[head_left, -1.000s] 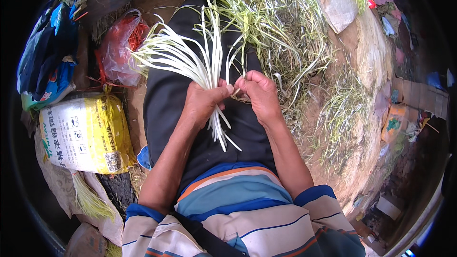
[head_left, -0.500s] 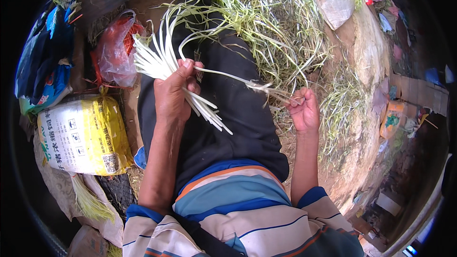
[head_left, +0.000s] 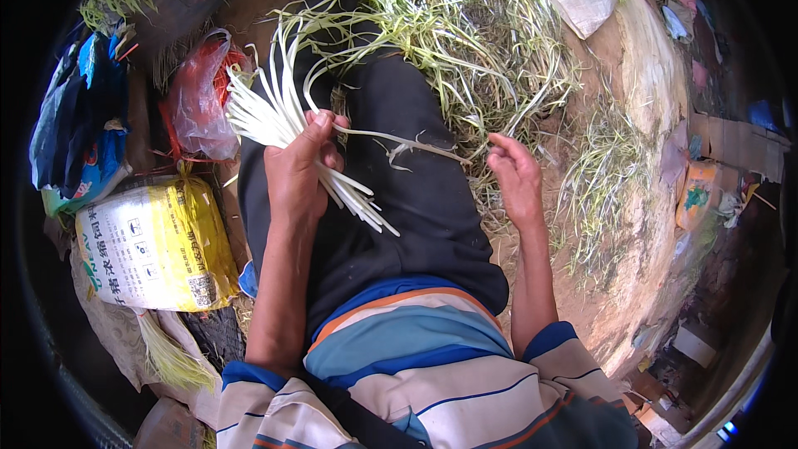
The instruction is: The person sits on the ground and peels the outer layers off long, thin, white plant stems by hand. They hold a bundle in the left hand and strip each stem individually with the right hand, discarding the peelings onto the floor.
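**Stripping a stalk from the held bundle**

The left hand [head_left: 301, 168] is closed around a bundle of long, pale white, peeled plant stalks [head_left: 278, 129], gripping it about midway along its length, above the lap of the black trousers [head_left: 399, 191]. The right hand [head_left: 515, 179] is loosely curled, with thumb and forefinger pinched on the end of a thin pale strip of skin [head_left: 399, 140] that runs back leftward to the bundle.

To do this step well, it seems best to keep the left grip firm, so the stalks do not slide, and to draw the strip steadily along its own line, away to the right, rather than jerking it, which could snap it short.

The bundle's long axis runs diagonally: its fanned, longer ends point to the far left, toward the red-and-clear plastic bag [head_left: 199, 100], while the shorter, tighter ends point to the near right, down across the thigh. The strip lies nearly crosswise to that axis.

A heap of green, grassy trimmings [head_left: 465, 41] lies far and to the right on the bare ground. A yellow printed sack [head_left: 154, 245] sits at the near left, with a blue bag [head_left: 79, 129] beyond it.
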`<state>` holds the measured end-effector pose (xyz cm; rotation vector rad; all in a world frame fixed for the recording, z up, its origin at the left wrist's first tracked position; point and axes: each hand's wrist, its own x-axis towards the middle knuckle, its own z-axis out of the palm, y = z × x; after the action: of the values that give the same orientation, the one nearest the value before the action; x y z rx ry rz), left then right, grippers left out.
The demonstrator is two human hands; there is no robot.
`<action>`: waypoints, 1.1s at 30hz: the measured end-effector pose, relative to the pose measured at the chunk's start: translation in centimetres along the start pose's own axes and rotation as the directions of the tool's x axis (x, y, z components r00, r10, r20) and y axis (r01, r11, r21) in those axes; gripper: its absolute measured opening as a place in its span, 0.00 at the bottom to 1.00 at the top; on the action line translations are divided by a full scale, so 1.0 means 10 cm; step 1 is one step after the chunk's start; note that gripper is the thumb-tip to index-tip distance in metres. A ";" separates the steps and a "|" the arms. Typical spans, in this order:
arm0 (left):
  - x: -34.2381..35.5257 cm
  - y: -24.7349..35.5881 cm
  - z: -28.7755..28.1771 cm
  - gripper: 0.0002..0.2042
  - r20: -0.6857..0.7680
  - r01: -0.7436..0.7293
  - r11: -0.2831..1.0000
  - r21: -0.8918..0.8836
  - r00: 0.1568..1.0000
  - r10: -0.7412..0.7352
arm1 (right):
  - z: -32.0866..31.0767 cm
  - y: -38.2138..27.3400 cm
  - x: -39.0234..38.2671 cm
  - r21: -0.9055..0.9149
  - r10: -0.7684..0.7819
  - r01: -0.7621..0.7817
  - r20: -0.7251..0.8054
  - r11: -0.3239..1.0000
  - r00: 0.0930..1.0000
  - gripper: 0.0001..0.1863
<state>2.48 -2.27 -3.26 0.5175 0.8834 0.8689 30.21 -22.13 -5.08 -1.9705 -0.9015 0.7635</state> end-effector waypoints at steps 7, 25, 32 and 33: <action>-0.06 -0.02 0.00 0.07 -0.008 -0.006 1.000 0.024 1.000 0.006 | 0.91 -1.16 0.22 -0.231 -0.393 0.492 0.368 0.839 0.843 0.08; 0.03 0.05 -0.07 0.06 -0.028 -0.013 0.996 -0.092 1.000 0.010 | -1.02 1.40 -0.38 -0.556 0.121 -0.218 -0.206 0.802 0.971 0.08; 0.02 0.02 -0.04 0.06 -0.006 -0.007 0.998 -0.055 1.000 0.007 | -0.32 0.29 -0.13 -0.311 -0.015 -0.015 -0.094 0.950 0.995 0.20; 0.01 0.02 -0.04 0.07 -0.006 -0.005 0.998 -0.055 1.000 0.004 | -0.13 0.03 -0.11 -0.324 -0.010 -0.006 -0.047 0.946 0.999 0.20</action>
<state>2.15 -2.06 -3.39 0.4697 0.8614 0.8966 30.70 -23.68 -4.54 -2.2626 -1.0533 0.5919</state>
